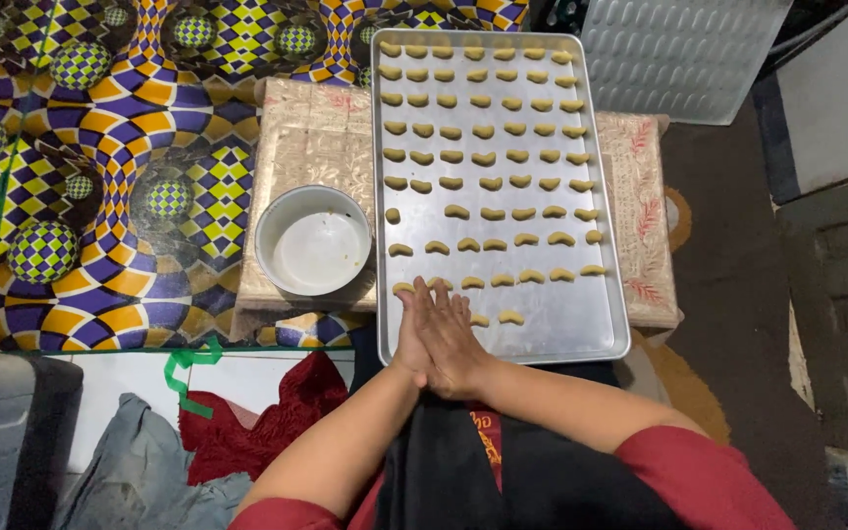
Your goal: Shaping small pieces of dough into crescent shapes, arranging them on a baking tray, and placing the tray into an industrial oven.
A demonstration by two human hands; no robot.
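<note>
Rolling dough: left hand (412, 339), right hand (451, 339) pressed palm-to-palm over tray (601, 339) near edge. Crescents (483, 157) fill far rows; near row unfilled; bowl (313, 240) nearly empty.

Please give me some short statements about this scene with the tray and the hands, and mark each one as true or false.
1. The left hand and the right hand are pressed together, palm to palm. True.
2. The metal tray holds rows of small curved dough pieces. True.
3. The white bowl stands on the tray. False: it stands beside the tray, to the left in the picture.
4. The bowl is full of dough. False: it looks almost empty.
5. The hands are over the far end of the tray. False: they are at its near edge.
</note>
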